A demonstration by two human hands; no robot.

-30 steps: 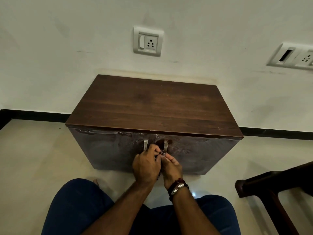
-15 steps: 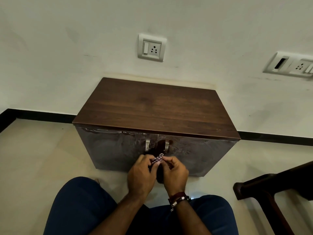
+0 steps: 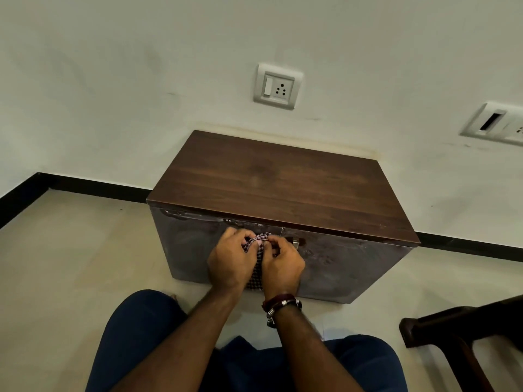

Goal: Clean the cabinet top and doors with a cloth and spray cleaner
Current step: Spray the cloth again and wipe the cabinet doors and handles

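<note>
Checked cloth (image 3: 258,254) hangs bunched between my left hand (image 3: 229,264) and right hand (image 3: 283,264), both clamped on it, just before the cabinet (image 3: 283,182) doors, its top lying beyond

No legible text (anywhere visible)

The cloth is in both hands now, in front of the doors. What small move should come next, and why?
Probably press the checkered cloth onto the smeared cabinet doors and wipe. Left hand and right hand already bunch it there; no spray bottle is visible.
</note>
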